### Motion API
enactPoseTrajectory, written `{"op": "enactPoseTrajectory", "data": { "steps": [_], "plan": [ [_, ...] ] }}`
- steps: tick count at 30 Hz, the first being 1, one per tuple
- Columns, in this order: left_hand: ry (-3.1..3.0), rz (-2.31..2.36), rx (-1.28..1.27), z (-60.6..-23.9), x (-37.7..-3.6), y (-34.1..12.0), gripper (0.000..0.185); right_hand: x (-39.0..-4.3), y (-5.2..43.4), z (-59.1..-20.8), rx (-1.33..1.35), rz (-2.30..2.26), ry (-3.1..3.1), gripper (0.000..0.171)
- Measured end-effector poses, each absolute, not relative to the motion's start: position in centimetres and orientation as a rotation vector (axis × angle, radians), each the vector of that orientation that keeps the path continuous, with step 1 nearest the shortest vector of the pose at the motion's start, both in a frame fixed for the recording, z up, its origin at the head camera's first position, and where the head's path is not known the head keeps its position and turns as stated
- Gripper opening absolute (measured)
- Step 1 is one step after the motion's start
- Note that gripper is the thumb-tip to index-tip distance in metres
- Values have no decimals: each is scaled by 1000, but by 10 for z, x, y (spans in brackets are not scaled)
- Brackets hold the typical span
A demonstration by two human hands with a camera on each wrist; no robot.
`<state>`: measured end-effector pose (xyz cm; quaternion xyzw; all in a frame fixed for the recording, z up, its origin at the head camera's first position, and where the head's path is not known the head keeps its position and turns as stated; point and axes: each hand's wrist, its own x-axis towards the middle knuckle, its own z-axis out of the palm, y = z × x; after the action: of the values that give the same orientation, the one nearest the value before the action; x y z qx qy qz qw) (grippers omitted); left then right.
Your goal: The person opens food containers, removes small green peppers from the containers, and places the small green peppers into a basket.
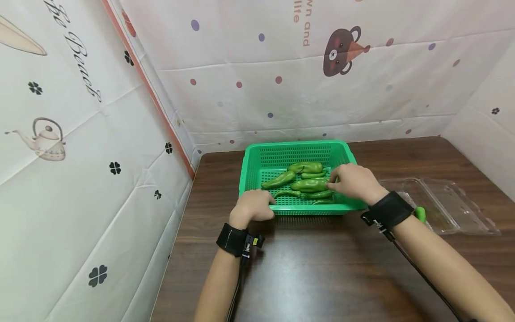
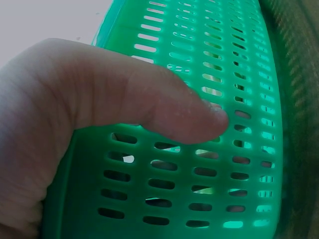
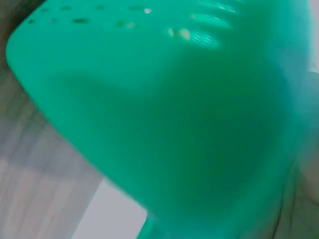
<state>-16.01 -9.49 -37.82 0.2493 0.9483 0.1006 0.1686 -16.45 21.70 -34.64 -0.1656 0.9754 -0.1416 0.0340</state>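
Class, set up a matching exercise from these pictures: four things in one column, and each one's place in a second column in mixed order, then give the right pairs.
Column one:
1. green basket
2. green peppers
3. clear plastic box
4. left hand

Column two:
A. lying inside the basket
B. open on the table, right of the basket
C. gripping the basket's near left corner
D. at the back of the brown table, near the wall

Pairs: 1-D, 2-A, 3-B, 4-C

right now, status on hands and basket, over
Left hand holds green basket near rim. Right hand inside, touching green peppers. Clear clamshell box lies right.
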Motion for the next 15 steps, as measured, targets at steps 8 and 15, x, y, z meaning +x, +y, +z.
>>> {"op": "enactPoseTrajectory", "data": {
  "steps": [8, 15],
  "plan": [
    [2690, 301, 706, -380, -163, -96, 50, -146, 253, -324, -408, -499, 3135, 24],
    [2685, 304, 712, -378, -163, -96, 51, -125, 285, -326, -281, -544, 3177, 30]
  ]
}}
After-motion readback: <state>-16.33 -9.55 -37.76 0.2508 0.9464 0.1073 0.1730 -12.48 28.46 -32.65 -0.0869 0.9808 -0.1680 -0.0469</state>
